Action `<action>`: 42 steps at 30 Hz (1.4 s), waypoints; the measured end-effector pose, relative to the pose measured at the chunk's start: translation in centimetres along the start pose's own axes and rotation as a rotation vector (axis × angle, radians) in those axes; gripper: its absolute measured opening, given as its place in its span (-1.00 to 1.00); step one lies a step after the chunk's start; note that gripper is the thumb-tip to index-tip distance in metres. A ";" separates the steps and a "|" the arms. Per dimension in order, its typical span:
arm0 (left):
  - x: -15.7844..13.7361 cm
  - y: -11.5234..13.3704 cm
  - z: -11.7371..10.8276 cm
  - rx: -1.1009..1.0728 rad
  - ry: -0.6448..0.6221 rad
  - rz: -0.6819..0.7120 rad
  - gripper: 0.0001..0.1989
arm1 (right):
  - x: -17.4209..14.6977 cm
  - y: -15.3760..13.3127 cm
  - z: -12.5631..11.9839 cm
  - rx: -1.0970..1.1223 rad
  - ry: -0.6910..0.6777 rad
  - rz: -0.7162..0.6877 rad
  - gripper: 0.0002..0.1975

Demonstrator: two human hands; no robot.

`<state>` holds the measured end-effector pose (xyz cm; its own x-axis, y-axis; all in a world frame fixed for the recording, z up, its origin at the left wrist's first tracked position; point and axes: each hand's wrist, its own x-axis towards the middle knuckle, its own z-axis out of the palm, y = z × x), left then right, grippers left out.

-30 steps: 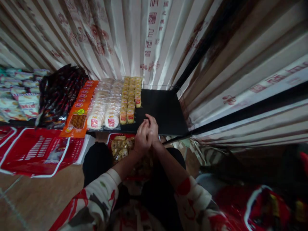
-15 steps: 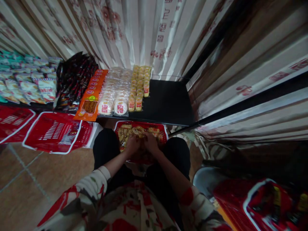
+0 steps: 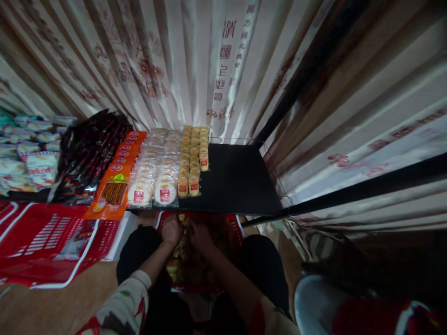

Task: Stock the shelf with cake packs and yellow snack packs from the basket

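Both hands are down inside a red shopping basket (image 3: pixel 195 288) between my knees, under the shelf's front edge. Small yellow-wrapped snack packs (image 3: pixel 174 270) lie in the basket, dim and partly covered by my arms. My left hand (image 3: pixel 172 230) is closed near the basket's far left corner, with a yellow pack showing at its fingertips. Close to its right, my right hand (image 3: pixel 200 235) has curled fingers; what they hold is too dark to make out. Above, rows of like yellow packs (image 3: pixel 188 172) stand on the black shelf (image 3: pixel 237 181).
Left of the yellow packs are round white packaged crackers (image 3: pixel 165 190), an orange snack bag (image 3: pixel 115 186), dark packets (image 3: pixel 92 153) and white-and-blue bags (image 3: pixel 42 167). Another red basket (image 3: pixel 38 242) sits at lower left. A grey rounded object (image 3: pixel 314 302) is at lower right. Curtains (image 3: pixel 195 70) hang behind.
The view has tilted up and shifted, so the shelf appears lower. My hands have moved toward the basket's far left part, with a small gap between them.
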<state>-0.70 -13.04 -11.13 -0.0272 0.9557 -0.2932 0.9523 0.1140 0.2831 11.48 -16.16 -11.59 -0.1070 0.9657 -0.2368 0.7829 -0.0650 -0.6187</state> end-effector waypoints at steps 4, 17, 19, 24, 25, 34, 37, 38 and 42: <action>0.2 -0.6 0.7 0.178 0.015 0.109 -0.63 | 1.2 -0.5 0.9 -0.050 -0.084 0.011 -0.59; 0.2 -0.3 1.4 0.341 0.105 0.169 -0.61 | 1.3 1.1 1.9 0.033 -0.049 0.089 -0.65; -0.2 -0.1 1.2 0.338 0.092 0.172 -0.64 | 1.0 0.9 1.3 0.044 -0.019 0.086 -0.65; -1.3 0.5 -0.7 0.318 0.131 0.253 -0.65 | -0.3 0.1 -1.0 0.090 0.060 0.021 -0.67; -1.7 0.7 -1.2 0.313 0.132 0.281 -0.65 | -0.6 0.0 -1.4 0.100 0.091 0.010 -0.66; -5.5 0.8 -4.3 -0.065 -0.077 0.634 -0.75 | -4.7 0.1 -4.1 0.202 0.222 -0.111 -0.62; -6.6 1.2 -5.5 -0.211 -0.174 0.632 -0.76 | -6.1 0.4 -5.1 0.262 0.135 -0.109 -0.70; -7.0 1.4 -5.9 -0.250 -0.196 0.614 -0.76 | -6.7 0.5 -5.5 0.307 0.108 -0.110 -0.71; -7.9 2.3 -7.5 -0.418 -0.231 0.517 -0.82 | -8.6 0.5 -6.7 0.574 -0.014 -0.125 -0.75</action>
<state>-0.53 -18.33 -1.33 0.5071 0.8385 -0.1995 0.6275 -0.2005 0.7523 16.87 -22.86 -4.82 -0.1883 0.9717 -0.1429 0.3070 -0.0800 -0.9483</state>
